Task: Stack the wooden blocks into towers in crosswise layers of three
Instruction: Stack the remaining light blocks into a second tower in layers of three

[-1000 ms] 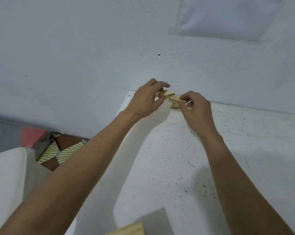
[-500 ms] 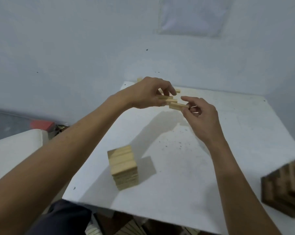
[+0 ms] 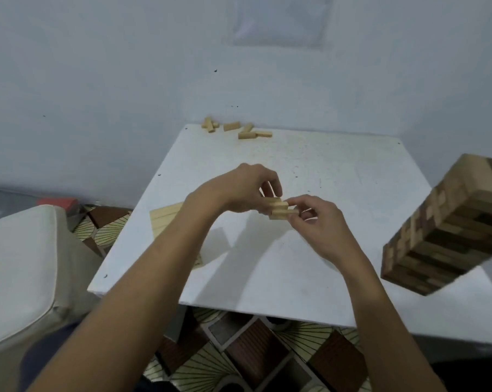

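Now holding a handful of pale blocks (image 3: 280,209) between both hands, clear above the worktop (image 3: 338,171)
Gripping the left ends of the bundle with the left hand (image 3: 239,190), fingers curled over the top; pinching the outer end of the lowest block with the right hand (image 3: 315,222), thumb against forefinger, other fingers loosely bent. Seemingly three blocks, pressed together but stepped unevenly. Probably readying a layer for the pale tower (image 3: 165,224), low and to the left of the left hand, half hidden behind that forearm. Next, by this reading: squaring the three flush, lowering down and left, turning crosswise to the top layer, setting down gently without nudging the stack. Leaving more loose blocks (image 3: 239,130) well beyond both hands at the far edge, and the dark striped tower (image 3: 448,236) well off to the right of the right hand
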Tool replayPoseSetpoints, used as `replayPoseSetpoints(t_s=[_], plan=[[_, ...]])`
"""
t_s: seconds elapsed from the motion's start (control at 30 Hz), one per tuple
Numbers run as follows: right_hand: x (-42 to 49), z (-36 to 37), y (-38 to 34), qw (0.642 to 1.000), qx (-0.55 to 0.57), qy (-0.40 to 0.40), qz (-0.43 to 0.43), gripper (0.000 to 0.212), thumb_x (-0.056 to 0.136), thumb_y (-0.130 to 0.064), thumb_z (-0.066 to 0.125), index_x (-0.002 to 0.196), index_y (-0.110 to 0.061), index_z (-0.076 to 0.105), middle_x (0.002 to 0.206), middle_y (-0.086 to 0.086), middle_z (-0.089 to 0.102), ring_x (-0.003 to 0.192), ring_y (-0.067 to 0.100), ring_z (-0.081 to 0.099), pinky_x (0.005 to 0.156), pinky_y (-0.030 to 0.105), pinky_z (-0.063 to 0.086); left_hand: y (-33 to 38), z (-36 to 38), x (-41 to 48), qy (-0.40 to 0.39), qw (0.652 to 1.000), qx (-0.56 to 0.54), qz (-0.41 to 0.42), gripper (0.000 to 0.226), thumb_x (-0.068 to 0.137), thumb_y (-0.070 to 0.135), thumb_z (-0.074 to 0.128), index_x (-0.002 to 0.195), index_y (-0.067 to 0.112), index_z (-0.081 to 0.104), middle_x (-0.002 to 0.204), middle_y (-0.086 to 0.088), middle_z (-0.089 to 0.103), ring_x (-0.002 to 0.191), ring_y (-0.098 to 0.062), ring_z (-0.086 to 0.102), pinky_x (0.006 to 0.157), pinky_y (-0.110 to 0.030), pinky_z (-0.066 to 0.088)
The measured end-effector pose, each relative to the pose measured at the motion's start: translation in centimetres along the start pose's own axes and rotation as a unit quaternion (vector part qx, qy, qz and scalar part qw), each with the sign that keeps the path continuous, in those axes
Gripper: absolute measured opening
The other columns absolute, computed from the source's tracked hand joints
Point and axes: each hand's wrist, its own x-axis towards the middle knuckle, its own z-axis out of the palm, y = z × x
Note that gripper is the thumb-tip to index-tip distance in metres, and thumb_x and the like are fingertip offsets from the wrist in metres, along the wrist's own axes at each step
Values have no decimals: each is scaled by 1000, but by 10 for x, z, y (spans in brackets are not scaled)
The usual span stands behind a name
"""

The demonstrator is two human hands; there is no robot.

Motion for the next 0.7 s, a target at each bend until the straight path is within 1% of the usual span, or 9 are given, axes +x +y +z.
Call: replayPoseSetpoints(t_s=[0.07, 0.13, 0.2, 0.27, 0.37, 0.47, 0.6, 0.7], plan=[[-8, 1, 9, 999, -43, -6, -5, 23, 90, -12, 63, 108, -24, 71, 94, -3, 63, 83, 11, 60, 79, 30, 52, 0, 20, -1, 10, 1000, 0, -11, 22, 88, 24, 72, 110, 22, 67, 104, 8, 68, 92, -8, 65, 80, -30, 57], [-15, 1, 16, 996, -90, -12, -14, 23, 91, -14, 63, 112, -22, 70, 96, -2, 62, 86, 13, 58, 82, 33, 51, -1, 38, -2, 22, 1000, -1, -19, 21, 89, 24, 70, 110, 22, 67, 107, 6, 67, 96, -11, 64, 83, -29, 55], [-21, 1, 22, 991, -128, -16, -22, 23, 92, -15, 62, 114, -20, 69, 96, -1, 61, 86, 13, 56, 82, 33, 49, -2, 55, -2, 39, 999, -5, -25, 19, 89, 23, 68, 108, 24, 67, 109, 7, 67, 98, -11, 62, 85, -30, 54], [-28, 1, 28, 985, -165, -11, -37, 23, 92, -15, 62, 115, -19, 67, 95, -1, 59, 88, 15, 54, 81, 33, 48, -2, 68, -3, 61, 998, -2, -26, 18, 89, 21, 66, 107, 25, 66, 104, 9, 63, 98, -12, 61, 84, -30, 52], [-35, 1, 35, 977, -204, 12, -57, 24, 92, -15, 64, 116, -19, 65, 98, -1, 57, 90, 18, 53, 78, 31, 46, 0, 81, -5, 102, 995, 19, -5, 19, 88, 15, 63, 105, 24, 66, 97, 10, 56, 95, -14, 58, 81, -32, 50], [-42, 1, 36, 974, -211, 25, -75, 25, 90, -14, 66, 115, -18, 63, 100, -2, 56, 89, 18, 53, 78, 31, 47, -2, 91, -9, 133, 991, 12, 4, 19, 88, 14, 61, 104, 23, 66, 98, 9, 57, 94, -15, 59, 81, -36, 50], [-47, 3, 37, 974, -208, 21, -86, 25, 91, -14, 66, 115, -17, 63, 103, 0, 56, 91, 18, 54, 79, 33, 49, -9, 99, -16, 134, 991, -28, -6, 15, 93, 26, 62, 105, 23, 69, 104, 6, 64, 99, -13, 60, 87, -37, 50], [-50, 5, 38, 975, -198, 22, -96, 22, 90, -16, 66, 112, -16, 64, 103, -1, 57, 92, 17, 54, 80, 31, 47, -13, 101, -21, 138, 990, -28, 0, 15, 95, 27, 61, 107, 22, 70, 105, 5, 64, 98, -13, 58, 87, -37, 49]])
